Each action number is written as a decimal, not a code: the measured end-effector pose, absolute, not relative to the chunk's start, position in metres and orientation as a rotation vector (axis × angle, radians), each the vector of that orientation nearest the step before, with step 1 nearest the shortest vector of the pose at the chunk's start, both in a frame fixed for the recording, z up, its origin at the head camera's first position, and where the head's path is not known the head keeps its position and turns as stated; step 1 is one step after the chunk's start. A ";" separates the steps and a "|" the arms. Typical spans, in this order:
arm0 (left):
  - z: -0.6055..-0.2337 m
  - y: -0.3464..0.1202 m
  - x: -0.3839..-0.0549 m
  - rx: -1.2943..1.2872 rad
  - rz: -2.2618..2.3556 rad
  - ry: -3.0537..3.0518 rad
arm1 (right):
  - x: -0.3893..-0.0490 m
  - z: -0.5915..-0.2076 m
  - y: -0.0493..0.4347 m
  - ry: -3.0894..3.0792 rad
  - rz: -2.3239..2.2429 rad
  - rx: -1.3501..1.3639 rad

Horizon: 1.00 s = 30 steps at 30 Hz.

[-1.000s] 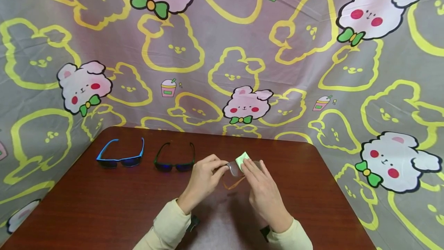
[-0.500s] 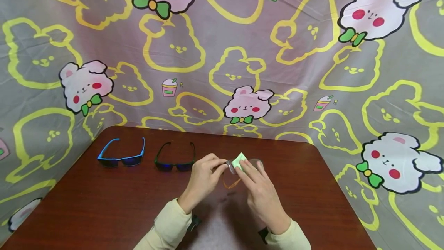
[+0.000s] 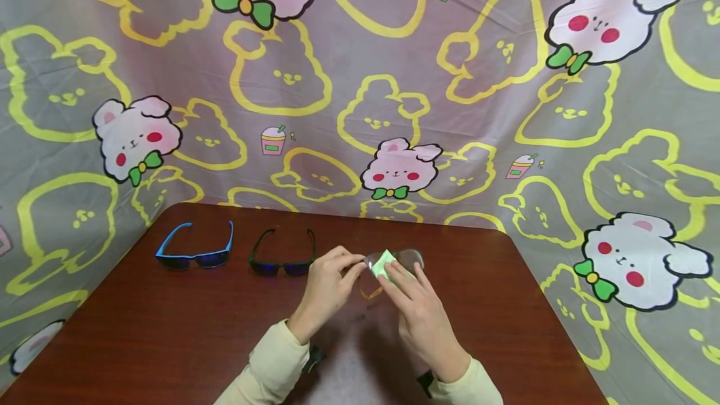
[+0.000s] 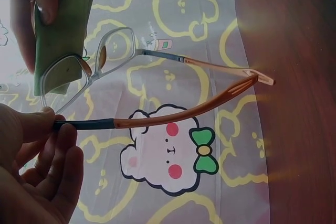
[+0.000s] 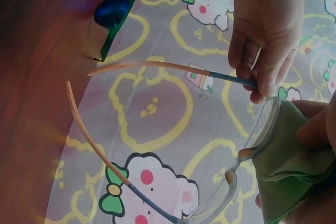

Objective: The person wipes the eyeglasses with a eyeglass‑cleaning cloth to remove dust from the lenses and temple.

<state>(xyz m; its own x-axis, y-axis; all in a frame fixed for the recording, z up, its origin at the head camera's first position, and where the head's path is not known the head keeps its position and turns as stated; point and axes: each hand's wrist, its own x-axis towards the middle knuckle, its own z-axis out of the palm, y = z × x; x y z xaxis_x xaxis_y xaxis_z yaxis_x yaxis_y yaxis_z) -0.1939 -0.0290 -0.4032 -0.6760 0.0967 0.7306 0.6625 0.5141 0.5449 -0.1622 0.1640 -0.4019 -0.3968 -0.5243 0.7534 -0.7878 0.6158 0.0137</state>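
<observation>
Clear-framed eyeglasses (image 4: 168, 117), with orange-brown temples that turn dark near the hinges, are held above the table. My left hand (image 3: 326, 286) pinches one temple close to its hinge between thumb and fingers. A light green cleaning cloth (image 3: 384, 263) covers part of the lens on that same side. My right hand (image 3: 419, 311) holds the cloth against this lens, with the thumb on one face in the right wrist view and fingers partly hidden behind the cloth. The other lens (image 4: 116, 50) shows bare in the left wrist view, and both temples stand unfolded.
On the brown table (image 3: 185, 330), blue-framed sunglasses (image 3: 194, 259) lie at the far left. Dark sunglasses with bluish lenses (image 3: 283, 267) lie between them and my left hand. A grey curtain (image 3: 315, 49) with cartoon rabbits rises behind the table and along both sides.
My right hand and the cloth have shifted slightly left along the eyeglasses, towards my left fingers. More of the other lens shows now. My left hand keeps its pinch.
</observation>
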 end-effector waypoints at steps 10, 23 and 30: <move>-0.405 -0.026 -0.190 -0.696 -1.089 -2.085 | -0.161 -0.404 0.161 -2.111 0.472 0.988; -0.411 -0.024 -0.192 -0.808 -0.977 -2.023 | -0.163 -0.406 0.161 -2.107 0.454 0.923; -0.413 -0.025 -0.192 -0.833 -0.985 -2.015 | -0.166 -0.406 0.164 -2.111 0.469 0.889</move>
<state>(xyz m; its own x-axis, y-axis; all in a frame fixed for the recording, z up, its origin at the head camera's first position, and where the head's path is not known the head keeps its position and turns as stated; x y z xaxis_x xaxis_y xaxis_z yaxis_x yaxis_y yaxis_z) -0.1920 -0.0250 -0.4126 -0.5224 0.2279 0.8217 0.7884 0.4962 0.3636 -0.1655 0.1639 -0.4055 -0.4491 -0.4373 0.7792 -0.7261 0.6868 -0.0330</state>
